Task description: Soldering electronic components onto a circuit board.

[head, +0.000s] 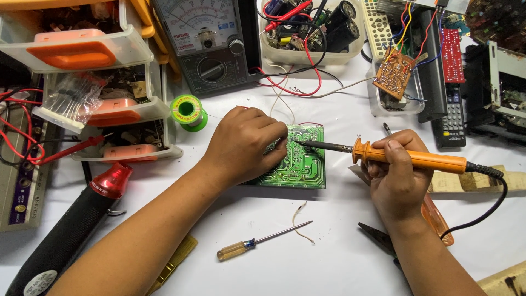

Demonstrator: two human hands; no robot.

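Observation:
A green circuit board (298, 167) lies on the white table, copper side up. My left hand (244, 145) rests on its left part, fingers curled, pinching what looks like thin solder wire near the board's top edge. In my right hand (397, 175) is an orange-handled soldering iron (411, 159), held like a pen. Its dark tip points left and touches the board just beside my left fingertips. The iron's black cord runs off to the right and loops down.
A small yellow-handled screwdriver (257, 244) and a wire scrap lie in front. A green solder spool (188, 111), analog multimeter (211, 44), parts drawers (93, 82), black-and-red heat gun (71, 230), pliers (378, 235), remote control (449, 118) and a parts tub (309, 33) surround the board.

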